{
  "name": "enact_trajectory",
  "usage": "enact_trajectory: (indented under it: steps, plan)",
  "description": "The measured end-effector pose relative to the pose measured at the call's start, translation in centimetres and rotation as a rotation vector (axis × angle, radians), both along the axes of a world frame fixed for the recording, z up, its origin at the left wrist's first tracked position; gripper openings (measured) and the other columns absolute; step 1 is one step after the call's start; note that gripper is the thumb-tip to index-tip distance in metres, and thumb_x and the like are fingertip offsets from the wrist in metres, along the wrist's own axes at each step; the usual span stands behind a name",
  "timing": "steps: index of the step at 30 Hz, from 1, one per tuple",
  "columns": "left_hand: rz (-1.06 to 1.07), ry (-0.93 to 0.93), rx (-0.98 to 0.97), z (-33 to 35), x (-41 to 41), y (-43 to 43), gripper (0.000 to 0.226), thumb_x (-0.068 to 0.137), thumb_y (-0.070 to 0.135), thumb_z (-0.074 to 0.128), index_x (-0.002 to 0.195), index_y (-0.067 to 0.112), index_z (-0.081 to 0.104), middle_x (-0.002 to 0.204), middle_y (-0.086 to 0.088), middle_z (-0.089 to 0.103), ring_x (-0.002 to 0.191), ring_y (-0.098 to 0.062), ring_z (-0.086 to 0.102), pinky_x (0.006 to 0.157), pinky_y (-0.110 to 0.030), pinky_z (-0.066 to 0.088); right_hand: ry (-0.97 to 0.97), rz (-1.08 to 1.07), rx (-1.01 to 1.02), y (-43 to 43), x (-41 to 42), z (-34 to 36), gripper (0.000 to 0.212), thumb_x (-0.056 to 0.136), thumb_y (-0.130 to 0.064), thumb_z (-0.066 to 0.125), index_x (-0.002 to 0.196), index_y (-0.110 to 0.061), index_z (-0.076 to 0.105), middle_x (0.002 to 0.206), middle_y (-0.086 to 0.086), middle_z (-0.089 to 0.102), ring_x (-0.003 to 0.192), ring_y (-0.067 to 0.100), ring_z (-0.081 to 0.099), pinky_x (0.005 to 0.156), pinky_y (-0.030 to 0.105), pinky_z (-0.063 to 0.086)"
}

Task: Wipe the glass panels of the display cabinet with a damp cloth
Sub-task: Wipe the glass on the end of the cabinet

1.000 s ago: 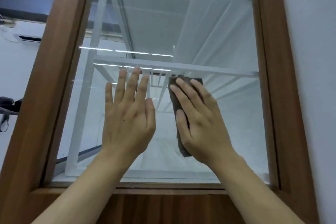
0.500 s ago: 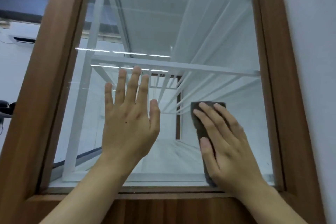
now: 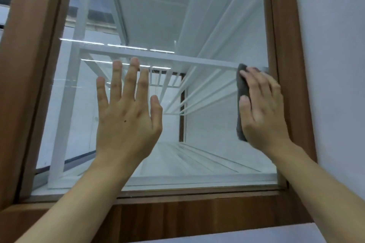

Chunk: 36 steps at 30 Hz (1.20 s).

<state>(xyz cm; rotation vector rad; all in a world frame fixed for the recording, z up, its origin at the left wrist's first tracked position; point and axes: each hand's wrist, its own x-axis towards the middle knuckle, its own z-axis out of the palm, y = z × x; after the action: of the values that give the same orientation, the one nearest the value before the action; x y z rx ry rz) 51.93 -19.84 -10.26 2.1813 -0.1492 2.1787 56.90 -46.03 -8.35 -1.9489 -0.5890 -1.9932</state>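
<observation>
Wiping stroke in progress on the cabinet's glass panel (image 3: 197, 16): the right hand (image 3: 262, 108), fingers laid nearly straight, presses a grey cloth (image 3: 242, 87) flat on the pane at 3 o'clock, right beside the wooden frame (image 3: 286, 45). The left hand (image 3: 126, 116), spread flat and holding nothing, rests on the glass toward 7 o'clock. With the cloth at the edge, the next pass probably calls for a turn back toward 9 o'clock.

The glass panel (image 3: 207, 25) sits in a brown wooden frame (image 3: 197, 215). Against it lie the flat left hand (image 3: 126, 122) and a grey cloth (image 3: 241, 83).
</observation>
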Motion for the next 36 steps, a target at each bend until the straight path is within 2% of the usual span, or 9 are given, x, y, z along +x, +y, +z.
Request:
enact_trajectory:
  steps: [2, 4, 8, 10, 16, 22, 28, 34, 36]
  plan:
    - [0.0, -0.002, 0.0, 0.0, 0.0, 0.0, 0.064, 0.103, 0.039, 0.024, 0.161, 0.012, 0.023, 0.172, -0.007, 0.011, 0.159, -0.029, 0.002, 0.127, -0.058, 0.004, -0.01, 0.006, 0.208, 1.0, 0.2, 5.1, 0.059, 0.099, -0.029, 0.028, 0.151, -0.006, 0.045, 0.157, 0.011, 0.042, 0.146, 0.032, 0.033, 0.124, 0.049, 0.022]
    - [-0.003, -0.004, -0.001, 0.1, 0.0, 0.1, 0.064, 0.103, 0.039, 0.025, 0.161, 0.012, 0.023, 0.172, -0.007, 0.011, 0.159, -0.028, 0.002, 0.127, -0.057, 0.004, -0.031, 0.062, 0.194, 4.5, -0.2, 6.5, 0.055, 0.101, -0.024, 0.032, 0.151, -0.004, 0.045, 0.158, 0.013, 0.042, 0.148, 0.034, 0.031, 0.126, 0.047, 0.017]
    - [0.001, -0.018, -0.002, 0.1, 0.0, 0.2, 0.064, 0.102, 0.038, 0.027, 0.161, 0.012, 0.026, 0.171, -0.007, 0.014, 0.159, -0.028, 0.004, 0.127, -0.056, 0.004, -0.034, 0.056, -0.331, 6.8, -1.7, -2.7, 0.057, 0.102, -0.026, 0.039, 0.156, -0.011, 0.04, 0.165, 0.006, 0.033, 0.156, 0.025, 0.02, 0.128, 0.037, 0.012]
    - [0.008, -0.009, -0.01, 0.1, -0.1, 0.1, 0.064, 0.102, 0.037, 0.028, 0.16, 0.01, 0.028, 0.171, -0.009, 0.016, 0.159, -0.03, 0.006, 0.127, -0.057, 0.005, -0.021, 0.056, -0.402, 4.0, -1.5, -5.6, 0.057, 0.101, -0.029, 0.039, 0.156, -0.013, 0.04, 0.165, 0.004, 0.034, 0.156, 0.022, 0.021, 0.127, 0.04, 0.017]
    - [-0.056, -0.012, 0.028, 0.8, -0.3, -2.0, 0.062, 0.103, 0.039, 0.027, 0.16, 0.012, 0.03, 0.17, -0.009, 0.018, 0.159, -0.027, 0.008, 0.128, -0.054, 0.009, -0.023, 0.069, 0.189, 2.6, -0.1, 5.3, 0.056, 0.101, -0.027, 0.03, 0.15, -0.007, 0.046, 0.158, 0.011, 0.043, 0.147, 0.028, 0.031, 0.126, 0.047, 0.02]
    - [-0.029, -0.015, 0.053, 0.3, 0.9, -2.9, 0.066, 0.104, 0.041, 0.021, 0.163, 0.012, 0.019, 0.172, -0.007, 0.008, 0.159, -0.024, 0.0, 0.128, -0.055, 0.004, 0.0, 0.0, -0.334, 3.0, -1.3, -5.2, 0.059, 0.102, -0.029, 0.037, 0.159, -0.014, 0.034, 0.167, 0.001, 0.028, 0.157, 0.02, 0.016, 0.128, 0.04, 0.015]
    - [-0.01, -0.008, 0.046, 0.3, 1.1, -3.1, 0.067, 0.104, 0.041, 0.019, 0.164, 0.011, 0.014, 0.173, -0.007, 0.004, 0.159, -0.025, -0.003, 0.127, -0.055, 0.002, 0.018, 0.024, 0.203, 0.7, 0.4, 3.4, 0.06, 0.1, -0.03, 0.026, 0.154, -0.007, 0.041, 0.16, 0.008, 0.039, 0.15, 0.027, 0.028, 0.125, 0.049, 0.018]
    - [-0.014, -0.008, 0.052, 0.3, 1.0, -2.9, 0.067, 0.104, 0.04, 0.021, 0.163, 0.01, 0.016, 0.173, -0.007, 0.005, 0.159, -0.025, -0.001, 0.127, -0.055, 0.003, -0.006, -0.001, -0.374, 3.2, -1.2, -4.3, 0.059, 0.102, -0.028, 0.038, 0.159, -0.013, 0.033, 0.167, 0.003, 0.028, 0.157, 0.02, 0.015, 0.129, 0.038, 0.012]
    - [-0.009, -0.008, 0.046, 0.3, 1.1, -3.0, 0.067, 0.104, 0.04, 0.021, 0.163, 0.01, 0.016, 0.173, -0.007, 0.005, 0.159, -0.025, -0.002, 0.127, -0.055, 0.003, 0.012, 0.002, -0.271, 0.3, -0.6, -4.8, 0.059, 0.101, -0.029, 0.035, 0.157, -0.011, 0.036, 0.166, 0.004, 0.031, 0.156, 0.02, 0.019, 0.128, 0.039, 0.014]
